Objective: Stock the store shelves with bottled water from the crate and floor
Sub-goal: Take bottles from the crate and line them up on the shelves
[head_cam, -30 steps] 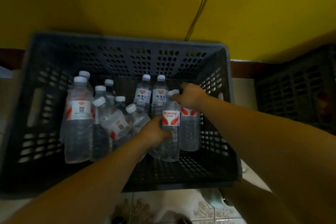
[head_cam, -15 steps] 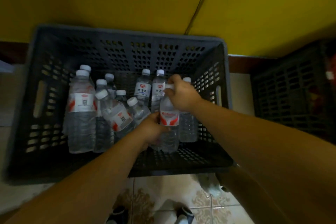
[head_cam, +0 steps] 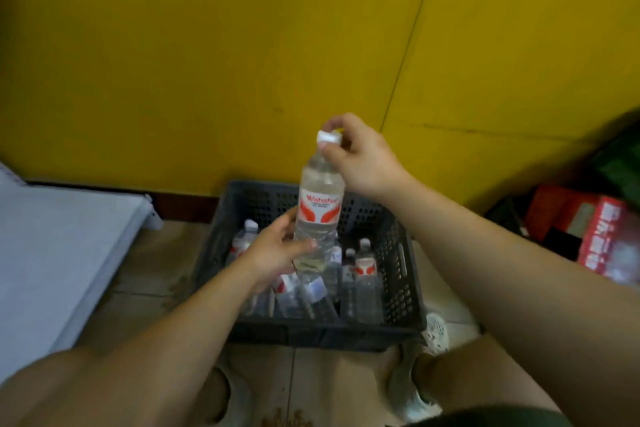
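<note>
Yellow wall [head_cam: 207,62] behind the crate [head_cam: 401,288]; above it right hand [head_cam: 363,163] pinches the cap [head_cam: 327,137] of one water bottle [head_cam: 320,211], left hand [head_cam: 273,253] grips its base, more bottles [head_cam: 363,274] wait inside.

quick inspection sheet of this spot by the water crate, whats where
surface: tiled floor, with the crate standing on it
job's things: held bottle upright above the dark crate; more bottles inside, some leaning
clutter: red cartons at right; white slab at left
hands: right hand pinches the cap; left hand grips the lower body
cables: thin dark line down the wall, probably a cable
surroundings: yellow wall behind the crate
</note>
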Available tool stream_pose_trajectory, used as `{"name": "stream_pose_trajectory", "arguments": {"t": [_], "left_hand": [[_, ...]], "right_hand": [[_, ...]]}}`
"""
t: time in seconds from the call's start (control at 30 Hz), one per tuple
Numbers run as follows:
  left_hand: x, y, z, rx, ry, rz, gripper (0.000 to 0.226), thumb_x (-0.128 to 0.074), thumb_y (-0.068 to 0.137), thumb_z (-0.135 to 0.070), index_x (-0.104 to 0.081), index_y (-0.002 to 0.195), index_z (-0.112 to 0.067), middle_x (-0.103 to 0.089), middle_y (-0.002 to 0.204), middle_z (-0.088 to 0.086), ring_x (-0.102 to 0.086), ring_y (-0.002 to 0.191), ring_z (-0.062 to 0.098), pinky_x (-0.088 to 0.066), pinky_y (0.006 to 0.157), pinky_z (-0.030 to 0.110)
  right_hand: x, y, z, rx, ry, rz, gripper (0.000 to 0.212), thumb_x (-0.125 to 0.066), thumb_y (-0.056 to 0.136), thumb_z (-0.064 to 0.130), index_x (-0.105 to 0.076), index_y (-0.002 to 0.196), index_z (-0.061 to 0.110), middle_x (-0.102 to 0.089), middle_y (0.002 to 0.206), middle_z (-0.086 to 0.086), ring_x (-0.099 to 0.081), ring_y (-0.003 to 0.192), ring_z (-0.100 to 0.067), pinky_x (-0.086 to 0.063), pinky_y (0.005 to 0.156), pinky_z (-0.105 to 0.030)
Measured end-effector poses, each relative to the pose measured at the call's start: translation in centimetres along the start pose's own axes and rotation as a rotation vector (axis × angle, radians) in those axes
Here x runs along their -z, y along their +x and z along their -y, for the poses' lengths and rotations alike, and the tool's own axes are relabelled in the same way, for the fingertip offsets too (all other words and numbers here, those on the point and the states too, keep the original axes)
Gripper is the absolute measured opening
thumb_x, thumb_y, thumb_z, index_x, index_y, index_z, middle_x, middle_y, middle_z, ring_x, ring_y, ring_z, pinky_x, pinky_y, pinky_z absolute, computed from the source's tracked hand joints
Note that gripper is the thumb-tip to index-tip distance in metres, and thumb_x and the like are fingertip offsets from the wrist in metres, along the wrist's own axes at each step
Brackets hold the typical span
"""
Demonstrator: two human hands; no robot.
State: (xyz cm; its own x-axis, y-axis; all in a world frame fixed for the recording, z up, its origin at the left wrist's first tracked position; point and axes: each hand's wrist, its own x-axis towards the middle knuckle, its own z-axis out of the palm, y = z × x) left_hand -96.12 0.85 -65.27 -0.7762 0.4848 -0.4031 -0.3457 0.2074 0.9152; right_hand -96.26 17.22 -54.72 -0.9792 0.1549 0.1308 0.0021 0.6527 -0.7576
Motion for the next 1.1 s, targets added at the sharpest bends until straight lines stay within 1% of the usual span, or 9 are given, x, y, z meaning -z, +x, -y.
{"name": "stream_pose_trajectory", "arguments": {"t": [0.07, 0.17, 0.27, 0.4, 0.53, 0.7, 0.83, 0.93, 1.1], "left_hand": [[0.9, -3.0, -3.1, -0.125, -0.032, -0.05, 0.057, -0.069, 0.087, -0.02, -0.045, 0.135, -0.039, -0.059, 0.122, -0.006, -0.061, 0.11, 0.019, -0.055, 0.081, 0.041], [1.8, -7.6, -7.2, -0.299, -0.097, -0.112, 0.053, -0.065, 0.089, -0.017, -0.046, 0.136, -0.033, -0.062, 0.121, -0.004, -0.063, 0.107, 0.018, -0.054, 0.086, 0.045], [2.6, -12.6, -10.4, -0.416, -0.174, -0.128, 0.046, -0.061, 0.091, -0.019, -0.048, 0.134, -0.03, -0.065, 0.117, -0.002, -0.067, 0.099, 0.017, -0.057, 0.08, 0.047], [4.0, -18.6, -13.5, -0.532, -0.184, -0.163, 0.044, -0.058, 0.093, -0.02, -0.047, 0.136, -0.026, -0.068, 0.114, 0.002, -0.069, 0.095, 0.018, -0.055, 0.079, 0.05], [4.6, -22.4, -15.7, -0.63, -0.166, -0.205, 0.058, -0.063, 0.089, -0.008, -0.041, 0.139, -0.026, -0.069, 0.113, 0.003, -0.071, 0.087, 0.013, -0.059, 0.063, 0.037], [5.5, -26.8, -16.4, -0.692, -0.11, -0.272, 0.055, -0.062, 0.088, -0.004, -0.045, 0.131, -0.034, -0.069, 0.111, -0.002, -0.069, 0.095, 0.018, -0.056, 0.071, 0.041], [7.3, -30.6, -16.1, -0.709, -0.038, -0.427, 0.06, -0.066, 0.086, -0.007, -0.046, 0.135, -0.034, -0.07, 0.113, -0.003, -0.068, 0.102, 0.021, -0.057, 0.074, 0.046], [8.8, -33.5, -15.5, -0.721, -0.009, -0.583, 0.06, -0.067, 0.086, -0.009, -0.046, 0.137, -0.034, -0.07, 0.114, -0.005, -0.068, 0.101, 0.02, -0.057, 0.068, 0.04], [10.4, -38.7, -13.8, -0.703, -0.002, -0.848, 0.059, -0.068, 0.086, -0.012, -0.047, 0.137, -0.033, -0.07, 0.112, -0.006, -0.07, 0.096, 0.017, -0.06, 0.075, 0.044]], "right_hand": [[1.0, -0.4, 4.4, 0.023, 0.196, -0.186, 0.02, -0.063, 0.093, 0.028, -0.051, 0.109, 0.025, -0.06, 0.083, 0.005, -0.057, 0.073, -0.01, -0.042, 0.06, -0.024], [1.5, -2.4, 9.8, 0.046, 0.4, -0.355, 0.043, -0.064, 0.092, 0.034, -0.046, 0.128, 0.022, -0.06, 0.092, 0.008, -0.056, 0.079, -0.001, -0.042, 0.062, -0.016], [0.9, -5.4, 13.2, 0.078, 0.414, -0.198, 0.057, -0.056, 0.094, 0.045, -0.037, 0.142, 0.022, -0.06, 0.111, 0.004, -0.062, 0.096, -0.007, -0.05, 0.072, -0.022], [1.0, -7.6, 18.1, 0.185, 0.45, -0.151, 0.048, -0.053, 0.096, 0.045, -0.046, 0.137, 0.022, -0.065, 0.103, 0.008, -0.065, 0.089, -0.008, -0.051, 0.069, -0.021], [2.1, -8.3, 22.8, 0.312, 0.472, -0.14, 0.068, -0.055, 0.09, 0.054, -0.02, 0.148, 0.046, -0.067, 0.113, 0.0, -0.068, 0.099, -0.017, -0.055, 0.086, -0.042], [2.3, -9.3, 27.5, 0.433, 0.463, -0.078, 0.069, -0.052, 0.09, 0.053, -0.017, 0.15, 0.045, -0.059, 0.133, 0.0, -0.063, 0.112, -0.02, -0.053, 0.093, -0.051], [0.7, -10.2, 30.7, 0.514, 0.539, 0.042, 0.065, -0.05, 0.098, 0.042, -0.015, 0.152, 0.041, -0.057, 0.135, 0.001, -0.062, 0.113, -0.019, -0.053, 0.093, -0.049], [-1.1, -11.2, 33.2, 0.58, 0.598, 0.162, 0.063, -0.048, 0.1, 0.035, -0.014, 0.153, 0.037, -0.056, 0.133, 0.003, -0.063, 0.109, -0.016, -0.055, 0.092, -0.041], [-4.6, -13.3, 37.5, 0.648, 0.64, 0.382, 0.058, -0.045, 0.101, 0.038, -0.017, 0.152, 0.038, -0.052, 0.137, 0.005, -0.061, 0.112, -0.016, -0.055, 0.092, -0.04]]}}
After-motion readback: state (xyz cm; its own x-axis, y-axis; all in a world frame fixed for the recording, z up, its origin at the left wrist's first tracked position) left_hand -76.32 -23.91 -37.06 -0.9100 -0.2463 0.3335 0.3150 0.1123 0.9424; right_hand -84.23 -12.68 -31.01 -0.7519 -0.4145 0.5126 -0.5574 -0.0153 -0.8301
